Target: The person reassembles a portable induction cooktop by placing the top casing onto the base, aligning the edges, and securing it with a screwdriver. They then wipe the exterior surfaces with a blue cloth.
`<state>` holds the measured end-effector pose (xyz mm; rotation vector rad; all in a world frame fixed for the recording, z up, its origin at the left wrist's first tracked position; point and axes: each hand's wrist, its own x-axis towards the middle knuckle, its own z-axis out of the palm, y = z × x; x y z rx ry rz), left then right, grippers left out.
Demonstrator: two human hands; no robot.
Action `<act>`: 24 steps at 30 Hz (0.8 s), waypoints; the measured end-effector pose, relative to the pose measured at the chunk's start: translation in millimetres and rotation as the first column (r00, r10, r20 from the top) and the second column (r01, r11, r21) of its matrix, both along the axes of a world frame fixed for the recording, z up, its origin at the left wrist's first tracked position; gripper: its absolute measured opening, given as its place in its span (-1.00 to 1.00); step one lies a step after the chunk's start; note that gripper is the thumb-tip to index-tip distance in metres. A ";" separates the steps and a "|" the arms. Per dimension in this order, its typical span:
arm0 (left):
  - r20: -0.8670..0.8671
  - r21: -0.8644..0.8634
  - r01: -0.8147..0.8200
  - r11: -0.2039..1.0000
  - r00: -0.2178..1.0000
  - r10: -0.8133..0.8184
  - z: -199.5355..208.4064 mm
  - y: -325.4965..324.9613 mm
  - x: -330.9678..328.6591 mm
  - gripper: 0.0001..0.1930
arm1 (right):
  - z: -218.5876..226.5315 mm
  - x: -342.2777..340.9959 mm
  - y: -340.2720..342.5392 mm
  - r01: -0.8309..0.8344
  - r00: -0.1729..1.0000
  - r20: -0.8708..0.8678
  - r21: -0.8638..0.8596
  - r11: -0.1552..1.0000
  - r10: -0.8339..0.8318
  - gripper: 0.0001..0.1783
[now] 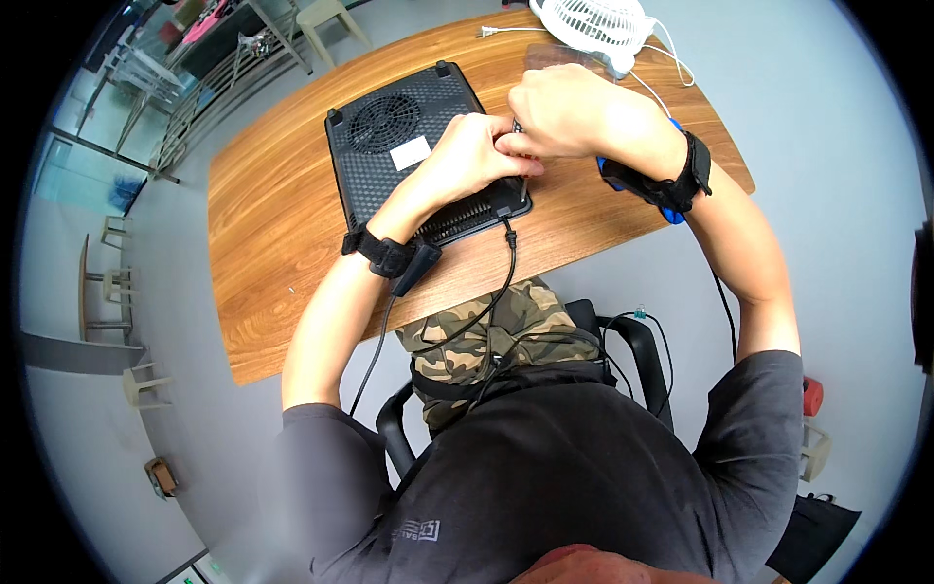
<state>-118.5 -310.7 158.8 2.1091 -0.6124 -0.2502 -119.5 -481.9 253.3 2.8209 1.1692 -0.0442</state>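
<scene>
A black, flat device that looks like a laptop cooling pad lies on the wooden table, with a round fan grille, a white label and corner feet facing up. My left hand reaches across its right part, fingers closed near the right edge. Touching it, my right hand is curled just beyond that edge. Between the two hands a small dark piece shows, mostly hidden by the fingers, so its kind is unclear. Below my left fingers a thin metallic bar is visible at the pad's corner. A black cable runs from the pad's near edge.
The wooden table has rounded edges. At its far right stands a white fan with a cord and plug. Black straps with small devices circle both wrists, and their cables hang beside a black chair. Stools and a metal rack stand farther off.
</scene>
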 end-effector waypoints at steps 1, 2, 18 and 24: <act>0.007 0.052 -0.003 0.999 1.000 0.003 4.0 2.1 -0.1 -0.70 | 2.5 -1.3 0.8 0.018 1.000 -0.018 -0.033 0.999 -0.018 -0.54; 0.014 0.103 -0.008 0.995 1.000 0.006 8.0 3.1 -0.4 -0.71 | -2.8 -0.8 -3.7 -0.034 0.999 0.033 0.027 0.999 0.033 -0.55; 0.067 -0.114 0.036 0.993 0.997 -0.029 -8.9 -0.5 -3.6 -0.65 | -3.0 -5.9 3.0 0.015 1.000 -0.007 0.051 0.999 -0.015 -0.55; -0.115 -0.003 0.057 0.998 0.992 -0.057 7.8 -8.6 -1.3 -0.72 | -0.7 -10.8 -25.0 -0.091 0.990 -0.099 0.097 0.991 0.100 -0.61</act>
